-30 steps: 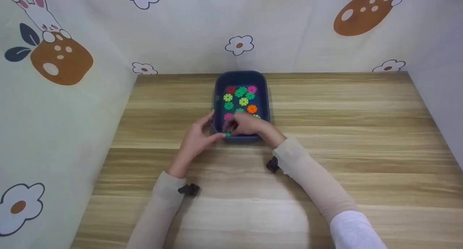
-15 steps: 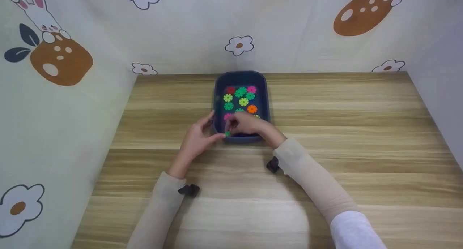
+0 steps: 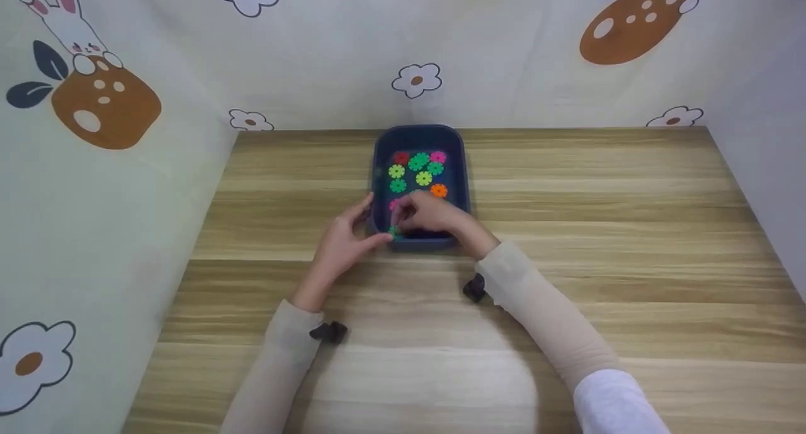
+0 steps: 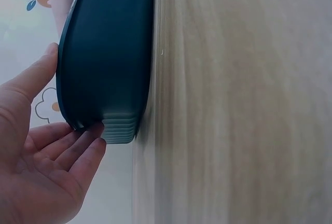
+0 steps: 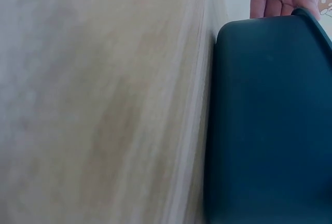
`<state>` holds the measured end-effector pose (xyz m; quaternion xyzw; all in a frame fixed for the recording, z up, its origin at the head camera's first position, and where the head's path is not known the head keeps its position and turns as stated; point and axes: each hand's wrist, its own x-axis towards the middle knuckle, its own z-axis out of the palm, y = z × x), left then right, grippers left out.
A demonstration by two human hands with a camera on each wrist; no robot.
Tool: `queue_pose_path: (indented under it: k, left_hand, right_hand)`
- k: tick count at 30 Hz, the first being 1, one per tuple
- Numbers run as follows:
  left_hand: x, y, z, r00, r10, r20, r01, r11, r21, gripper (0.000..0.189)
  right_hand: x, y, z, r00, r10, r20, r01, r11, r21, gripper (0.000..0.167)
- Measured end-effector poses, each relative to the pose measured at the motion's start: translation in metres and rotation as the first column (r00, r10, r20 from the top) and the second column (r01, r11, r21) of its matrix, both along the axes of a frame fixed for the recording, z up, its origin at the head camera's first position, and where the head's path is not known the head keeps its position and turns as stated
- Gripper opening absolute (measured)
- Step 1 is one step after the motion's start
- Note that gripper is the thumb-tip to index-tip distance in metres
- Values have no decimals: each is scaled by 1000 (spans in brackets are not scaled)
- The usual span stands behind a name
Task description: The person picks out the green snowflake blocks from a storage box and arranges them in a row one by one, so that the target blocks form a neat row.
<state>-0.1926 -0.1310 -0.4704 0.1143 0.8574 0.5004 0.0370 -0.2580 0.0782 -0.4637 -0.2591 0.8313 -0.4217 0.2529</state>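
A dark blue plastic bin (image 3: pixel 466 176) sits on the table with flower-shaped slotted discs in it. My left hand (image 3: pixel 340 242) grips the bin's near left corner, thumb on the near rim and fingers along the left side. The left wrist view shows those fingertips against the bin's wall (image 4: pixel 106 53). My right hand (image 3: pixel 434 213) reaches over the near right rim into the bin. Its curled fingers pinch a small green slotted disc (image 3: pixel 393 231) near that left corner, close to my left thumb. In the right wrist view the bin's wall (image 5: pixel 275 120) hides the right fingers.
Inside the bin lie several other discs, among them a red one (image 3: pixel 401 158), an orange one (image 3: pixel 439 191) and a yellow one (image 3: pixel 424 178). The wood-grain table (image 3: pixel 598 232) meets a patterned cloth backdrop (image 3: pixel 504 62) just behind the bin.
The green disc at the near left corner has turned from lying nearly flat to a more tilted stance and shifted slightly left. Both hands and the bin have barely moved.
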Motion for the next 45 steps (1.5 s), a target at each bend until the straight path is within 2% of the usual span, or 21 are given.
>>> queue_pose_path:
  k: [6,13,26,31,34,39,45]
  left_hand:
    - [-1,0,1,1000,-2,20,2,1000,16,84]
    - [-2,0,1,1000,-5,5,5,1000,-3,82]
    - [-1,0,0,1000,-1,-12,1,1000,-7,81]
    - [-1,1,0,1000,-2,5,2,1000,12,81]
    - [-1,1,0,1000,-2,20,1,1000,23,81]
    - [0,1,0,1000,2,21,-1,1000,-13,81]
    - [1,1,2,999,17,33,-15,999,-40,81]
  right_hand:
    - [0,-1,1,998,-53,20,54,997,-46,13]
    - [0,0,1,990,-134,33,136,988,-74,15]
    - [0,1,3,984,-177,-11,176,980,-90,9]
    - [0,0,3,980,-200,-19,197,974,-110,11]
    - [1,-1,4,973,-231,-25,226,966,-125,12]
    - [2,0,4,954,-300,-14,294,941,-166,11]
    - [3,1,6,941,-337,-10,327,919,-219,11]
